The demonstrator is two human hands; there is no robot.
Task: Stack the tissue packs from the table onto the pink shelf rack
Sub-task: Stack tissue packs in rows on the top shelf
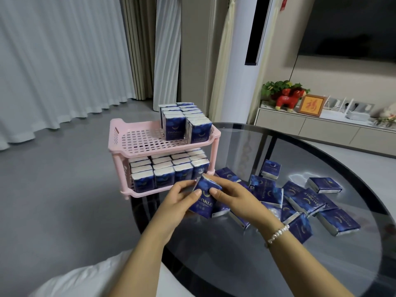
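Observation:
A pink two-tier shelf rack [137, 127] stands at the left edge of the round glass table [300, 254]. Its lower tier is full of upright blue tissue packs [162, 174]. On the upper tier, two rows of packs [184, 123] fill the right side. Just in front of the rack, my left hand [177, 198] and my right hand [231, 196] together hold one blue tissue pack [204, 197], thumbs on its face. Several loose packs [310, 202] lie scattered on the table to the right.
The left half of the rack's upper tier [137, 140] is bare grid. Grey floor lies left of the table. A TV cabinet [321, 125] with ornaments and a tall white air conditioner [242, 61] stand behind.

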